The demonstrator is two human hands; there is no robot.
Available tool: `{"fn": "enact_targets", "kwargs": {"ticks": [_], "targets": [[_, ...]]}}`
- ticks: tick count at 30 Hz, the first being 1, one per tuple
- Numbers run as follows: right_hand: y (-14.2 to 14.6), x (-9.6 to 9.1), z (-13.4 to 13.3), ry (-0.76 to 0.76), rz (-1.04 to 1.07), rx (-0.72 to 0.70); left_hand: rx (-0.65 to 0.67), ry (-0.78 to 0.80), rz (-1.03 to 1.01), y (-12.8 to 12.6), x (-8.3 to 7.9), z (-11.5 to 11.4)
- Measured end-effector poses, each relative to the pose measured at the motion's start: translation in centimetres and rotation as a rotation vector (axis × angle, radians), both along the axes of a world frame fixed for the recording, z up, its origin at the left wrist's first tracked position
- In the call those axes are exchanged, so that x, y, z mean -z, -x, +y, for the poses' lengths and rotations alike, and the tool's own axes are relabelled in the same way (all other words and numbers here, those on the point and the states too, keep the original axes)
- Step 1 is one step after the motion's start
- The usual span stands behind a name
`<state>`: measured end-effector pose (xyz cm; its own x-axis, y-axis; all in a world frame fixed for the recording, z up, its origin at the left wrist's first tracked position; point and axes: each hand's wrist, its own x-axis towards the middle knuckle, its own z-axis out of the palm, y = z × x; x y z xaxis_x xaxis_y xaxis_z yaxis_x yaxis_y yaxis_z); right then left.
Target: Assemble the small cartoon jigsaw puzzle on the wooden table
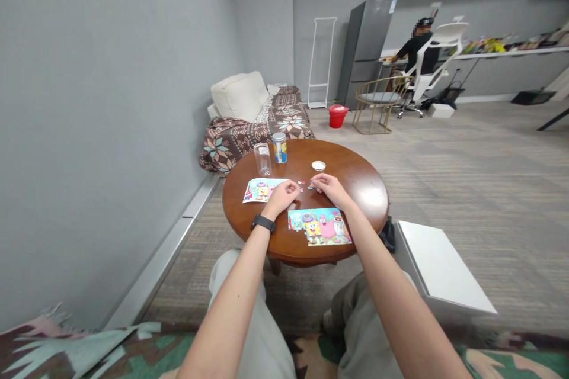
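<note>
My left hand (283,196), with a black band on its wrist, is over the table beside a few loose jigsaw pieces (301,183). Its fingers are drawn together at the tips; whatever is in them is too small to make out. Facing it, my right hand (329,188) pinches a small jigsaw piece (311,186). Closer to me lies a partly assembled cartoon jigsaw puzzle (326,227), its left lower edge stepped. A printed picture sheet (255,190) with the same cartoon characters lies flat, partly under my left hand.
On the round wooden table (355,160) stand a clear glass (262,160) and a printed tin (280,148); a round lid (318,165) lies nearby. A white box (444,260) is at the right. Beyond are a covered sofa (284,112), a red bucket (338,116) and a seated person (422,50).
</note>
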<state>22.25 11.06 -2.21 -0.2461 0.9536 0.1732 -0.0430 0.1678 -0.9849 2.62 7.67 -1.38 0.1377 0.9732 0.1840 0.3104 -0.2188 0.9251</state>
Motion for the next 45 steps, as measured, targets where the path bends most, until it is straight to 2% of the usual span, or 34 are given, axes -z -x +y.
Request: {"fn": "enact_targets", "kwargs": {"ticks": [6, 10, 19, 31, 45], "targets": [[0.0, 0.1, 0.1, -0.018, -0.02, 0.044, 0.103, 0.072, -0.149, -0.1, -0.4, -0.6], [-0.1, -0.1, -0.3, 0.005, -0.019, 0.029, 0.113, 0.098, -0.19, -0.1, -0.2, -0.5], [0.1, -0.1, -0.5, 0.057, 0.021, -0.02, 0.066, 0.062, -0.133, -0.1, -0.1, -0.3], [0.0, -1.0, -1.1, 0.06, 0.013, -0.091, 0.137, 0.09, -0.204, -0.2, -0.2, -0.4], [0.1, -0.8, -0.8, -0.007, -0.088, 0.032, 0.105, 0.037, -0.098, -0.1, 0.1, -0.2]]}}
